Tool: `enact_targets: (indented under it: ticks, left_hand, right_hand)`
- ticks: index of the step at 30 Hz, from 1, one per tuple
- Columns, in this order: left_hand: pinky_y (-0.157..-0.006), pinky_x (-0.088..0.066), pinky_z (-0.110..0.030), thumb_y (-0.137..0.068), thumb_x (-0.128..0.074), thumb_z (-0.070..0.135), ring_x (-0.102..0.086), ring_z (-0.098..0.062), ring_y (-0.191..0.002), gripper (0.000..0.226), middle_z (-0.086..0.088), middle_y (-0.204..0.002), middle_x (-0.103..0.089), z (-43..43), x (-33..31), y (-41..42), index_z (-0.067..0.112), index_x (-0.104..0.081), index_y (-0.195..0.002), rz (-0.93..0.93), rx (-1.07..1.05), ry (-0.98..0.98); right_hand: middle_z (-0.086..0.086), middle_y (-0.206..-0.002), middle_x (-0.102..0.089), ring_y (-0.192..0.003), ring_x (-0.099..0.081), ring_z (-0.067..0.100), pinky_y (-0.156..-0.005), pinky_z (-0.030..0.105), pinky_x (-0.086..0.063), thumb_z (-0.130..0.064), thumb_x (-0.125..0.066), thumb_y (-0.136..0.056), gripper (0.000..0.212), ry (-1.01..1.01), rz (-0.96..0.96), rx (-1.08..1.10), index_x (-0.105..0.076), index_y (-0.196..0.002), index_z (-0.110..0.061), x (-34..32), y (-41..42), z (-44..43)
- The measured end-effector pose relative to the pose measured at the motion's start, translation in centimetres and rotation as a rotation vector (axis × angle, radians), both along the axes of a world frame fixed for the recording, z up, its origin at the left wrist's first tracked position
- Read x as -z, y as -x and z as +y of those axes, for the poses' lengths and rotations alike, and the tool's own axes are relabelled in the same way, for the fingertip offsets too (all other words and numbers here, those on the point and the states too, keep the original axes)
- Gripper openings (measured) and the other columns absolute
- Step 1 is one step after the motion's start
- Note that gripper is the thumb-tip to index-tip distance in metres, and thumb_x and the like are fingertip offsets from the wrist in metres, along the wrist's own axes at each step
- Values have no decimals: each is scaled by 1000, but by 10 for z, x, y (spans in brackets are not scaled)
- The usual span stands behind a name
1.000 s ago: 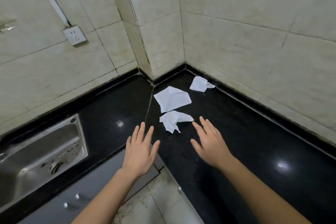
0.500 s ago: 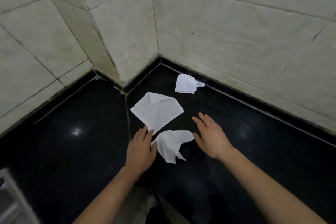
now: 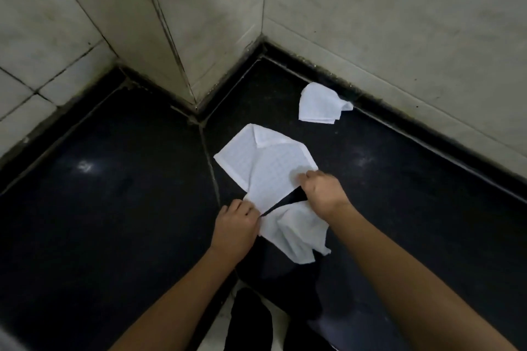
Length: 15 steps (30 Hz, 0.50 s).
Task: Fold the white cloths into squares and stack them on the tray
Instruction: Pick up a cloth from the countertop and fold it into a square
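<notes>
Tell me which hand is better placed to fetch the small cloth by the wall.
Right, probably: the right hand lies nearer the small cloth; the left hand would reach across the spread cloth.

Left hand (image 3: 235,226), right hand (image 3: 323,192): both bare. My left forearm (image 3: 176,302) and right forearm (image 3: 399,279) are bare along all the length in view, down to the lower edge. Low between my arms is black fabric (image 3: 249,319), with a greyer fold (image 3: 322,328) beside it. I cannot tell which garment.
</notes>
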<state>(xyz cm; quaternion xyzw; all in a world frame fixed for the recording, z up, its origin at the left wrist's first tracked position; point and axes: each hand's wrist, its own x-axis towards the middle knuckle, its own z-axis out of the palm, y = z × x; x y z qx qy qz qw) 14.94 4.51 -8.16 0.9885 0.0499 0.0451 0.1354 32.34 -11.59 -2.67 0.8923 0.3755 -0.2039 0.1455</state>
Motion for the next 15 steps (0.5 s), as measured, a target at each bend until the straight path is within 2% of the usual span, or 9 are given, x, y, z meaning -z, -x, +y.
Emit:
enact_targets:
  ticks: [1, 4, 7, 9, 11, 15]
  left_hand:
    - [-59, -45, -34, -82, -66, 20, -59, -21, -75, 11, 1, -83, -68, 4, 2, 3, 16, -66, -72, -13, -10, -6]
    - [-52, -41, -32, -64, -79, 6, -55, -22, -63, 20, 0, -69, -63, 12, -5, 9, 16, -62, -67, 7, -18, -21]
    - [-50, -45, -31, -52, -85, 4, -59, -22, -61, 34, 0, -68, -65, 16, -28, 13, 16, -71, -80, 48, -46, 7]
    - [-55, -50, -32, -60, -84, 5, -62, -22, -69, 35, 0, -77, -68, 21, -47, 18, 16, -74, -93, 46, -156, 82]
    - [-63, -53, -33, -77, -75, 7, -62, -22, -80, 27, -1, -88, -69, 29, -69, 28, 16, -75, -102, 27, -276, 154]
    - [-75, -48, -28, -89, -66, 16, -54, -15, -91, 17, 3, -96, -67, 42, -121, 52, 20, -76, -102, -40, -477, 218]
  right_hand:
    - [7, -116, -61, -105, -60, 26, -88, 35, -44, -3, -49, -92, 31, 31, -26, -52, -54, -121, -12, 0, 3, 2]
    - [8, -111, -65, -102, -63, 27, -88, 34, -44, -3, -51, -90, 25, 142, -27, -166, -63, -109, -13, -3, 11, 3]
    - [9, -107, -68, -98, -64, 28, -83, 32, -42, -10, -55, -89, 18, 69, -25, -165, -68, -102, -12, -12, 16, 3]
    - [9, -105, -67, -99, -61, 29, -79, 32, -39, -16, -57, -86, 20, -86, -27, -117, -69, -101, -10, -26, 17, 7]
    - [6, -106, -65, -103, -57, 26, -77, 32, -39, -23, -59, -86, 23, -237, -16, -52, -67, -104, -11, -46, 18, 13]
    - [0, -95, -60, -88, -53, 19, -70, 31, -38, -28, -56, -90, 15, -494, 147, 24, -58, -102, -18, -96, 29, 26]
